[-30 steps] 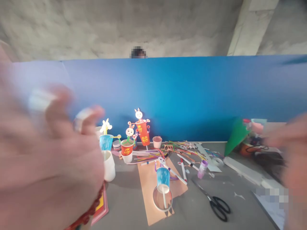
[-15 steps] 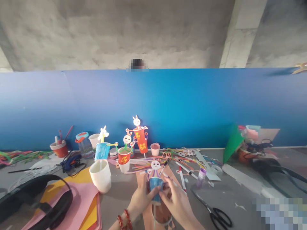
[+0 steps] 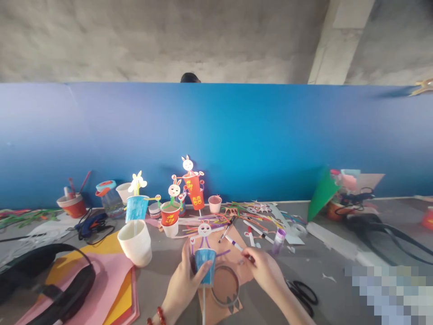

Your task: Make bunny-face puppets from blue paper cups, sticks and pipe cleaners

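Note:
My left hand (image 3: 189, 275) is wrapped around a small blue paper cup (image 3: 205, 268) on a white stick (image 3: 203, 302). A white rabbit face (image 3: 204, 229) rises from this cup on purple pipe-cleaner limbs, one ending in a small round piece at the left and a bare purple arm (image 3: 223, 253) reaching right. Right of the cup, my right hand (image 3: 260, 265) pinches the dark end of a white and purple marker (image 3: 235, 243), low over a brown paper sheet (image 3: 237, 271). On that sheet lies a round ring-like shape (image 3: 225, 286) with dark pointed pieces at its lower edge.
Rabbit cup puppets, one on a red cup (image 3: 193, 187), stand behind. A white cup (image 3: 135, 243) holds another blue cup. Pipe cleaners and pens lie toward the panel. A glue stick (image 3: 279, 239) and scissors (image 3: 302, 293) are right, coloured paper (image 3: 111, 275) and headphones (image 3: 67, 253) left.
My right hand has left the blue cup and moved right to the marker. My left hand now holds the cup alone, slightly further left. The view has tilted down and turned slightly right.

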A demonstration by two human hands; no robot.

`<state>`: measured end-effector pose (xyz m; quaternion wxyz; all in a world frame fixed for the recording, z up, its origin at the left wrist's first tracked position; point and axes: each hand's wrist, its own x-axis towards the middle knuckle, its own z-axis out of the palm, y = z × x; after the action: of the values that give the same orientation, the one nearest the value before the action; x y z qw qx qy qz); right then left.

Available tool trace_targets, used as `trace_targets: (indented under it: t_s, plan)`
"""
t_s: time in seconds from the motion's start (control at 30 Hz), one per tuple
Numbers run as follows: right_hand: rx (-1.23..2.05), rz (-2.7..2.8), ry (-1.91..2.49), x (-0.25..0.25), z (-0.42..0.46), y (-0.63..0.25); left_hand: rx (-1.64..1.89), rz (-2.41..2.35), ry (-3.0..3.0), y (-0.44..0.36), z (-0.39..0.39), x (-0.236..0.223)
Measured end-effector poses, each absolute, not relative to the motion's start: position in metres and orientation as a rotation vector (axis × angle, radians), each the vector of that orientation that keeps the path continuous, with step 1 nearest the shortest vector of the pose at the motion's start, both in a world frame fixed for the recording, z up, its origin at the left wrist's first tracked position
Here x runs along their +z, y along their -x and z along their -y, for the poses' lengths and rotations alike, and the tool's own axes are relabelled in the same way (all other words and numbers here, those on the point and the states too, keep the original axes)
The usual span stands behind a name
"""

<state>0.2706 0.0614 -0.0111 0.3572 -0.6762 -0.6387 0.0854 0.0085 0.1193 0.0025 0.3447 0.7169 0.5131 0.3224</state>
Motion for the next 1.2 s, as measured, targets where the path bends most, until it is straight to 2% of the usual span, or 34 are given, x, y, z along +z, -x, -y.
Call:
trace_targets:
  t_s: [0.27,0.43,0.57,0.67,0.77,0.87,0.97,1.2]
  plan:
    - [0.081,1.810,1.737,-0.002,-0.055,-0.265,0.606,-1.545,-2.076,-0.003,-0.120,0.014]
    - [-0.036,1.587,1.679,-0.001,-0.056,-0.288,0.468,-1.607,-2.192,0.001,-0.123,0.017]
    - [-0.088,1.399,1.678,0.005,-0.054,-0.303,0.646,-1.585,-2.344,0.004,-0.126,0.016]
    - [0.023,1.362,1.624,0.013,-0.050,-0.300,0.920,-1.439,-2.564,0.004,-0.127,0.015]
    - [0.368,1.532,1.554,0.020,-0.041,-0.280,1.020,-1.174,-2.759,0.001,-0.124,0.021]
    - [0.588,1.760,1.503,0.021,-0.027,-0.253,0.852,-0.824,-2.913,-0.003,-0.115,0.034]
    - [0.566,1.969,1.472,0.019,-0.016,-0.234,0.623,-0.515,-2.901,-0.011,-0.102,0.043]
    - [0.531,2.048,1.466,0.026,-0.017,-0.237,0.484,-0.431,-2.887,-0.028,-0.085,0.032]
